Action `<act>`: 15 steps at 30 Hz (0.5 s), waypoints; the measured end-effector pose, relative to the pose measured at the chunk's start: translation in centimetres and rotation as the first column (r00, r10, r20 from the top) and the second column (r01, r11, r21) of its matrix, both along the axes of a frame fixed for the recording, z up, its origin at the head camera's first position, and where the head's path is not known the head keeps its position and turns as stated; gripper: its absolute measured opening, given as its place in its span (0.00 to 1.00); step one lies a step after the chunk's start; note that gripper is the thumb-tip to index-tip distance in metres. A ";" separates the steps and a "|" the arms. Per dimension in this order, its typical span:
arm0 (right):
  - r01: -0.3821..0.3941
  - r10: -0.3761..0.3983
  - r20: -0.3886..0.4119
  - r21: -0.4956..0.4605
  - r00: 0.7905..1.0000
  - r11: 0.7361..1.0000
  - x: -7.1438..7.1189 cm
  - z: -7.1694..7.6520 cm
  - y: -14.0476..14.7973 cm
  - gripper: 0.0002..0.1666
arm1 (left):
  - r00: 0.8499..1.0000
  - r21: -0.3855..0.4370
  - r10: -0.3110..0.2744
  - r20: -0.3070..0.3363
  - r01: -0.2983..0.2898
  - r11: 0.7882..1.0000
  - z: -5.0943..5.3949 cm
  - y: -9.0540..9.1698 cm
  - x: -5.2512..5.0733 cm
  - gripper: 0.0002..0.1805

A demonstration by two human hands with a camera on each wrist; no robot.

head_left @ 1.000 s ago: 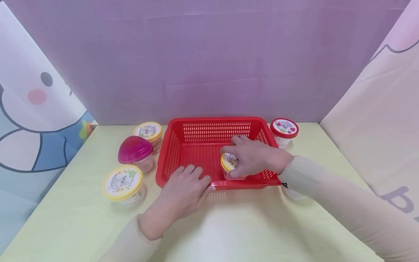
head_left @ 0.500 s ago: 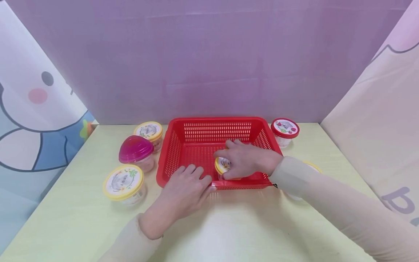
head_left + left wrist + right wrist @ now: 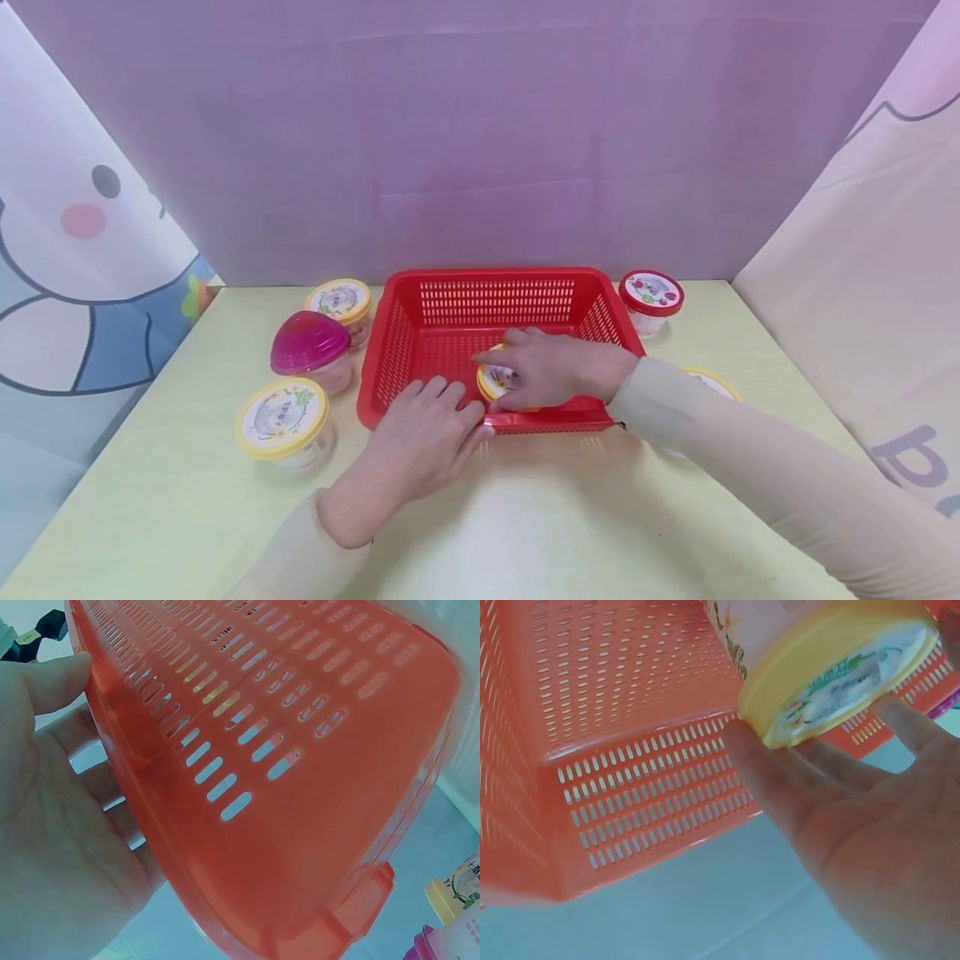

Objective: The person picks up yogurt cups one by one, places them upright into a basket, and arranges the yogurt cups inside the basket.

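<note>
A red plastic basket [image 3: 487,277] with slotted walls stands in mid-table in the head view. My left hand [image 3: 429,429] grips its near rim; in the left wrist view the thumb [image 3: 64,681] lies against the outer wall and the other fingers go behind the rim. Inside the basket, my right hand [image 3: 557,367] holds a round tub [image 3: 492,381] with a yellow lid, fingers spread around the lid's edge. In the right wrist view the tub's patterned side [image 3: 759,630] and yellow rim show. Whether its base touches the basket floor is hidden.
Left of the basket stand a large yellow-lidded tub [image 3: 283,421], a tub with a magenta domed lid [image 3: 311,346] and another yellow-lidded tub [image 3: 341,302]. At right are a red-lidded tub [image 3: 651,296] and a yellow-lidded tub [image 3: 712,382], partly behind the right sleeve.
My right hand has moved left inside the basket with the yellow-lidded tub. More of the tub behind the right sleeve now shows. My left hand has stayed on the near rim.
</note>
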State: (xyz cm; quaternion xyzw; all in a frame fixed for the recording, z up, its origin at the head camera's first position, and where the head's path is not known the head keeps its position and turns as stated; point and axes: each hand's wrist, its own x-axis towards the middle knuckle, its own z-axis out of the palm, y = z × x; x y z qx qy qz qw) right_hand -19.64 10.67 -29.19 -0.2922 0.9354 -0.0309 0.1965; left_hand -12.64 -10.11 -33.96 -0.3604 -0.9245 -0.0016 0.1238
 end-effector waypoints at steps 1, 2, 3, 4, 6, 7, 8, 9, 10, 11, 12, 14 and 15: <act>0.013 -0.013 0.012 0.003 1.000 1.000 0.0 0.1 0.1 0.52 | 1.000 -0.002 0.000 0.002 0.000 1.000 0.0 0.0 0.0 0.18; 0.025 -0.025 0.027 0.004 0.999 1.000 0.0 0.1 0.2 0.53 | 1.000 -0.004 0.000 0.002 0.000 1.000 0.0 0.0 0.0 0.18; 0.037 -0.037 0.038 0.004 0.999 0.999 0.0 0.2 0.3 0.54 | 1.000 -0.006 0.001 0.004 -0.001 1.000 0.0 0.0 0.0 0.18; 0.045 -0.045 0.050 -0.001 0.998 0.999 0.0 0.3 0.4 0.55 | 1.000 -0.009 0.002 0.005 -0.002 1.000 0.0 0.1 0.0 0.18; 0.054 -0.054 0.053 -0.012 0.997 0.998 0.1 0.5 0.8 0.56 | 1.000 -0.012 0.004 0.007 -0.004 1.000 0.0 0.1 0.1 0.18; 0.051 -0.050 0.046 -0.019 0.998 0.999 0.1 0.5 1.0 0.56 | 1.000 -0.011 0.004 0.009 -0.004 1.000 0.0 0.1 0.1 0.18; 0.045 -0.044 0.036 -0.026 0.998 0.999 0.2 0.6 1.3 0.57 | 1.000 -0.011 0.003 0.009 -0.003 1.000 0.0 0.1 0.1 0.18; 0.045 -0.044 0.024 -0.028 0.999 0.999 0.3 0.7 1.6 0.57 | 1.000 -0.010 0.003 0.010 -0.003 1.000 0.0 0.1 0.1 0.18; 0.039 -0.039 0.010 -0.031 0.999 0.999 0.4 0.7 1.8 0.57 | 1.000 -0.009 0.005 0.011 -0.005 1.000 0.0 0.1 0.1 0.18; 0.041 -0.042 -0.005 -0.028 0.999 0.999 0.6 0.7 2.1 0.57 | 1.000 -0.007 0.007 0.013 -0.007 1.000 0.0 0.1 0.1 0.18; 0.040 -0.041 -0.018 -0.029 0.999 0.999 0.7 0.7 2.3 0.57 | 1.000 -0.004 0.009 0.015 -0.009 1.000 0.1 0.2 0.1 0.18; 0.043 -0.044 -0.042 -0.032 0.998 0.999 1.0 0.7 2.8 0.57 | 1.000 0.001 0.012 0.023 -0.012 1.000 0.1 0.2 0.1 0.18; 0.046 -0.048 -0.050 -0.034 0.998 0.998 1.3 0.7 3.0 0.57 | 1.000 0.004 0.013 0.026 -0.013 1.000 0.1 0.2 0.1 0.17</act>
